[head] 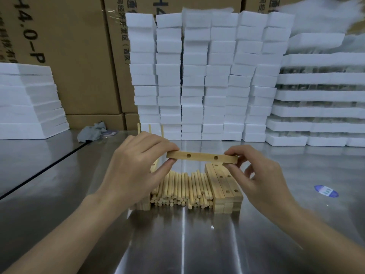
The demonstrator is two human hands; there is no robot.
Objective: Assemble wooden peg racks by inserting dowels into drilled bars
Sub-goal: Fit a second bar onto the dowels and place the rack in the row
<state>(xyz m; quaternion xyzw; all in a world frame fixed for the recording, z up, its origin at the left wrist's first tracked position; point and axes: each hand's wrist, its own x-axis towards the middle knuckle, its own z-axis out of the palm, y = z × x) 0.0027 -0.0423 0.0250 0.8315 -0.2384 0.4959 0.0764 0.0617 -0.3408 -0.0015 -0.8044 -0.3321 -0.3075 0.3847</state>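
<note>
A pale wooden bar (pixel 201 156) with two drilled holes showing is held level above the table, its hole face toward me. My left hand (pixel 136 167) pinches its left end and my right hand (pixel 256 175) pinches its right end. Below it lies a heap of loose dowels (pixel 181 188). A stack of drilled bars (pixel 223 186) sits to the right of the heap. More bars (pixel 143 204) lie to its left, mostly hidden under my left hand. Three upright dowels (pixel 150 128) rise behind my left hand; what holds them is hidden.
The work lies on a shiny steel table (pixel 197 244). Tall stacks of white foam blocks (pixel 197 76) stand close behind, with more foam at the left (pixel 29 99) and right (pixel 320 107). Cardboard boxes (pixel 79 56) fill the back. A crumpled grey cloth (pixel 92 130) lies far left. A blue sticker (pixel 325 191) is at the right.
</note>
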